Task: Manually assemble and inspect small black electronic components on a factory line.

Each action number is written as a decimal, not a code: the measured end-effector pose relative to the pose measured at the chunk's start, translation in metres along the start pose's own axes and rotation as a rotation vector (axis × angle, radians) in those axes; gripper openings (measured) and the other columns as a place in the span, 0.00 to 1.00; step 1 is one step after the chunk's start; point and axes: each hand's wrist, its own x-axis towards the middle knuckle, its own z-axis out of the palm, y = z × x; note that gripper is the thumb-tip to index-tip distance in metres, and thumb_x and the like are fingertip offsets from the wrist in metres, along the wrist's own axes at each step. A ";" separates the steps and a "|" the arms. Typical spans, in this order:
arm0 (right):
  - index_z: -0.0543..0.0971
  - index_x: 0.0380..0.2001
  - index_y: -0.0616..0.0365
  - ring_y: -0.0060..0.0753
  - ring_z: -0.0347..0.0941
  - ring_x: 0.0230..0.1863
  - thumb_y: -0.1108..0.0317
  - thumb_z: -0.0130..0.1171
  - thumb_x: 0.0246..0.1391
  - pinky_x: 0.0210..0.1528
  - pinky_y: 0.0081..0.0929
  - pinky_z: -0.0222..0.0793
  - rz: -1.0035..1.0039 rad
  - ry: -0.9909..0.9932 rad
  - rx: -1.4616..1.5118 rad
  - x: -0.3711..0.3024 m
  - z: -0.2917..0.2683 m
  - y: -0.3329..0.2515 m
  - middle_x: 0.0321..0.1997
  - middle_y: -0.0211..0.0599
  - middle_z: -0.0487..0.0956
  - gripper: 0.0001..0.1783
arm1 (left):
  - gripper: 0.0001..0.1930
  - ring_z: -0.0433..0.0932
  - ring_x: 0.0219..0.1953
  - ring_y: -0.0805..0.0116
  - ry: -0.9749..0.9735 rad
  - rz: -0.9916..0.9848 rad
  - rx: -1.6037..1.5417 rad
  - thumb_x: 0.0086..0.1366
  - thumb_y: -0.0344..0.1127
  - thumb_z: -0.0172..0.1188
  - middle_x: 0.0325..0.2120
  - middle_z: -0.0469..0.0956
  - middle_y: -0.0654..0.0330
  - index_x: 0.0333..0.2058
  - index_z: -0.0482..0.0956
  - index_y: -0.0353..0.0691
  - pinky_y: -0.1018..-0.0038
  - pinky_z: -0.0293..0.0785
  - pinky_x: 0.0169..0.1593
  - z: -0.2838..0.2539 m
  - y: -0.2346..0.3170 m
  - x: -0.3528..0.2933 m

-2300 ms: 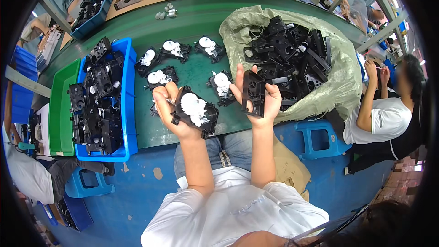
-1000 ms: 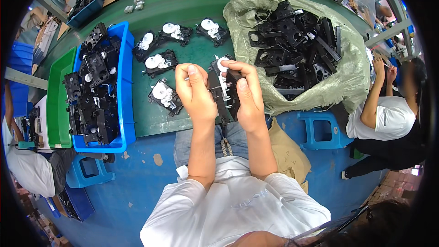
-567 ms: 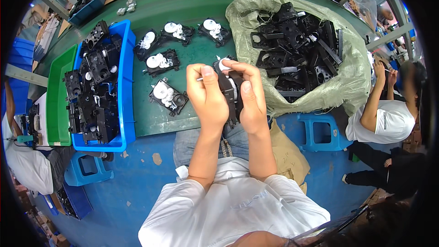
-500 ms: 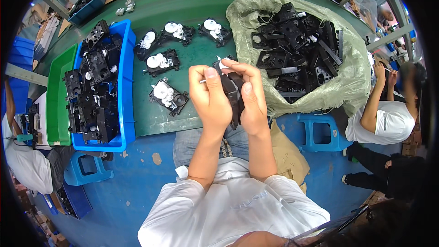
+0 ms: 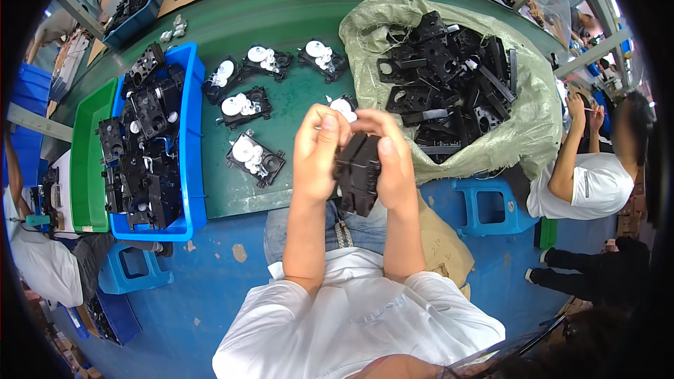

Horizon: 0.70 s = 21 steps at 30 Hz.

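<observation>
- The box (image 5: 361, 175) was held on edge between both hands, by the near edge of the bench (image 5: 228, 193).
- The left hand (image 5: 316, 161) grasped its left side, fingers bent in and partly out of sight; the right hand (image 5: 397, 172) gripped the other side, thumb against it.
- Its two black halves looked pressed together — nearly finished, I judged — though whether they had latched fully could not be told.
- Six gear units (image 5: 254, 158) lay on the bench, white gears bare and uncovered, so these seemed yet to be closed; one was partly hidden beyond the hands.
- To the right, the sack (image 5: 530, 98) held a heap of black parts — plenty left there.
- To the left, the blue bin (image 5: 194, 133) was piled with black parts, the green tray (image 5: 91, 161) just beside it.
</observation>
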 end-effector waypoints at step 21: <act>0.74 0.30 0.60 0.30 0.64 0.30 0.53 0.38 0.61 0.38 0.25 0.60 -0.296 0.296 0.418 0.013 -0.012 0.006 0.29 0.43 0.73 0.23 | 0.25 0.78 0.33 0.62 -0.269 0.322 0.908 0.38 0.24 0.70 0.39 0.81 0.52 0.41 0.79 0.30 0.73 0.75 0.39 0.026 0.024 -0.017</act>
